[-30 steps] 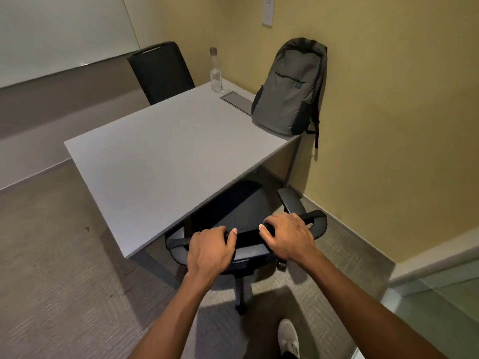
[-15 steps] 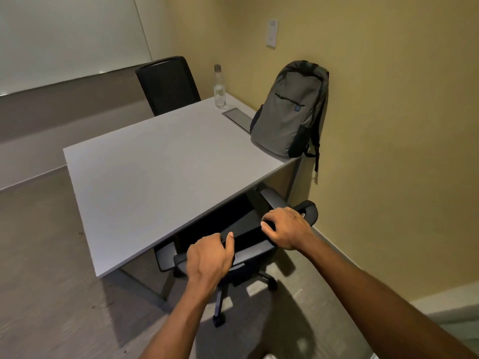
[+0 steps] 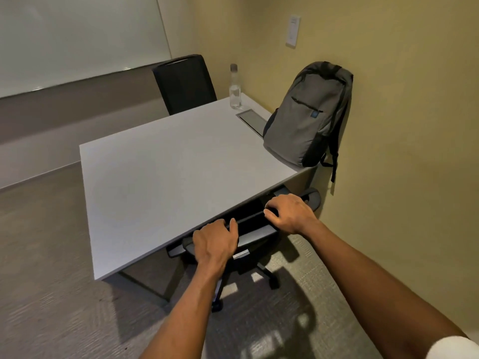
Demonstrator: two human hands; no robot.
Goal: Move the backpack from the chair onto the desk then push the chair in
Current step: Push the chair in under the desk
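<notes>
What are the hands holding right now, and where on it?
Both hands grip the chair by the top edge of its backrest: left hand near the left end, right hand near the right. The backpack sits on the desk, unheld.

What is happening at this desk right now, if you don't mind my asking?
A person is pushing a black office chair in under the grey desk. The left hand and the right hand both grip the top of the chair's backrest, and the seat is already mostly beneath the desktop. The grey backpack stands upright on the desk's far right corner, leaning against the wall, next to a clear bottle. A second black chair sits at the far side.
</notes>
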